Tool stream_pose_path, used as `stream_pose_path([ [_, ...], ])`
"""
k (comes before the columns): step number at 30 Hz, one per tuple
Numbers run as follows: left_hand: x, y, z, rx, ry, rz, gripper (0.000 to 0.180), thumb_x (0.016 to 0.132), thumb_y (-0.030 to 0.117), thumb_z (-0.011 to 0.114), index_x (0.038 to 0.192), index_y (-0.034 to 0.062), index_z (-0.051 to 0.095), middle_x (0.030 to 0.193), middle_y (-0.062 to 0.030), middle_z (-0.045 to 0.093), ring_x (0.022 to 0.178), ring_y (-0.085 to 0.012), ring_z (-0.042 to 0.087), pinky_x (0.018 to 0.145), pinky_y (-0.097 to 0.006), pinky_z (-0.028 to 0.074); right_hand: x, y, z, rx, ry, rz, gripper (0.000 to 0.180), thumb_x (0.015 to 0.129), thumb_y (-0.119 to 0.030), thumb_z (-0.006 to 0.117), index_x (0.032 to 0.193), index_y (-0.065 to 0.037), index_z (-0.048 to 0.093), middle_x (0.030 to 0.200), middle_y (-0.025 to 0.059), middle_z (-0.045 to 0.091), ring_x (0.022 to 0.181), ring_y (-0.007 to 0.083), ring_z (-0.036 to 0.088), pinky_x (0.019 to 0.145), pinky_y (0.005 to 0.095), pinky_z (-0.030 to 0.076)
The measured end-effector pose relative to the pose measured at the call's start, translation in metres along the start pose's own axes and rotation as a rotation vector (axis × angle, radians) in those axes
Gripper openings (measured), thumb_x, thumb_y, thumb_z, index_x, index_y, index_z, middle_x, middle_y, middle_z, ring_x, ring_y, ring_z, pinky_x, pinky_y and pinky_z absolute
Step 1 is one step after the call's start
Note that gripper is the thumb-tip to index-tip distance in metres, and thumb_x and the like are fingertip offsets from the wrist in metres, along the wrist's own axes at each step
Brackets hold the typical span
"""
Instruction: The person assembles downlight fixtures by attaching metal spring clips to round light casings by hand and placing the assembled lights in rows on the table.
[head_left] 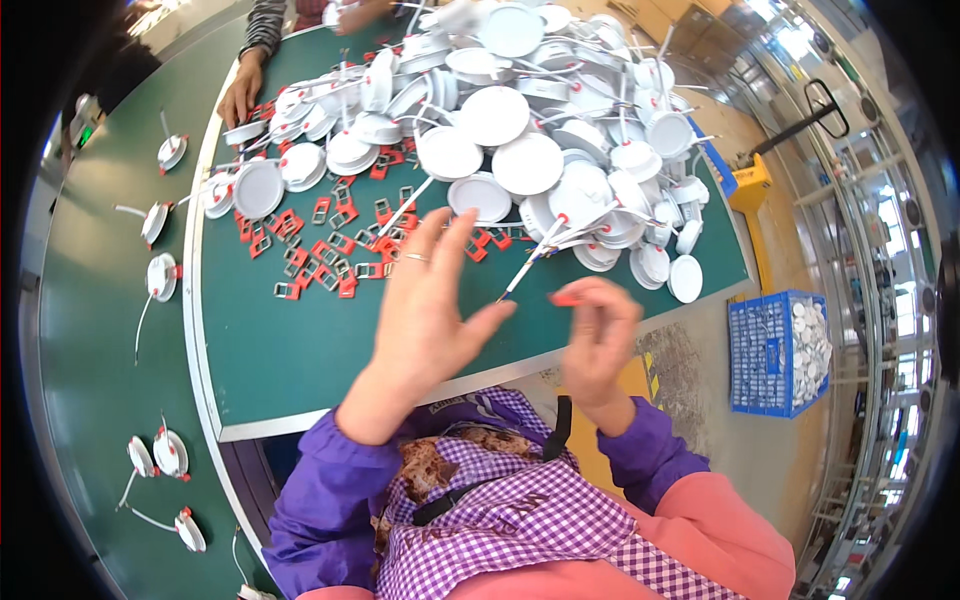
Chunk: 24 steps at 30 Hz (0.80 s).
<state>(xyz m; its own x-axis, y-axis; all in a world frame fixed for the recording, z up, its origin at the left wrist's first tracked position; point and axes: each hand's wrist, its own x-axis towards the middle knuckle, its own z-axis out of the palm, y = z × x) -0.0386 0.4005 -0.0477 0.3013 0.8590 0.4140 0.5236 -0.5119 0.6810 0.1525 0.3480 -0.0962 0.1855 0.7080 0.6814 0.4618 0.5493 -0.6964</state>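
Your left hand (430, 300) was spread wide open, fingers fanned and holding nothing, hovering over the green table top (290, 350) just at six o'clock from the scattered red-and-metal spring clips (330, 255). Your right hand (597, 335) was curled nearly closed, thumb and fingertips pinching a small red plastic clip (565, 298) at about ten o'clock of the palm. A thin white cable with a red tip (530, 262) ran between both hands toward the heap of round white lamp discs (520, 150) at twelve o'clock. Another person's hand (240, 90) rested at eleven o'clock.
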Motion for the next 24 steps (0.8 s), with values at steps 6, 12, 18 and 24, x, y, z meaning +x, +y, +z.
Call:
stream_pose_path([
  [6,0.025,0.012,0.072,0.19,-0.057,0.137,0.087,0.066,0.013,0.081,0.14,0.0108,0.037,0.133,-0.0225,0.035,0.092,-0.0326,0.06,0.079,-0.041,0.051,0.039,0.055,-0.085,-0.253,0.412,0.071,0.013,0.098,-0.003,0.044,0.11,0.0,0.043,0.121,0.017,0.051,0.105,0.0217,0.054,0.092,0.0341,0.043],
  [12,0.048,0.015,0.11,0.191,0.105,0.099,0.052,0.072,0.027,0.079,0.112,0.0068,0.052,0.115,-0.0167,0.043,0.072,-0.0307,0.062,0.056,-0.039,0.052,0.034,0.112,-0.177,-0.452,0.616,0.029,0.011,0.098,-0.005,0.045,0.108,-0.001,0.043,0.123,0.0171,0.051,0.106,0.0206,0.055,0.093,0.0342,0.042],
  [18,0.056,0.016,0.124,0.157,0.119,0.097,0.038,0.074,0.03,0.077,0.086,0.0025,0.054,0.096,-0.0151,0.05,0.071,-0.0316,0.061,0.051,-0.04,0.05,0.01,0.132,-0.181,-0.005,0.779,0.452,0.016,0.098,-0.013,0.051,0.109,-0.003,0.046,0.119,0.014,0.057,0.108,0.0185,0.056,0.09,0.032,0.045],
  [24,0.057,0.02,0.128,0.144,0.174,-0.018,0.032,0.08,0.031,0.073,0.084,0.0025,0.06,0.093,-0.0115,0.054,0.067,-0.0315,0.06,0.057,-0.041,0.048,0.013,0.13,-0.132,-0.03,0.713,0.41,0.018,0.099,-0.013,0.048,0.112,-0.001,0.045,0.111,0.0114,0.057,0.099,0.0144,0.056,0.088,0.0278,0.046],
])
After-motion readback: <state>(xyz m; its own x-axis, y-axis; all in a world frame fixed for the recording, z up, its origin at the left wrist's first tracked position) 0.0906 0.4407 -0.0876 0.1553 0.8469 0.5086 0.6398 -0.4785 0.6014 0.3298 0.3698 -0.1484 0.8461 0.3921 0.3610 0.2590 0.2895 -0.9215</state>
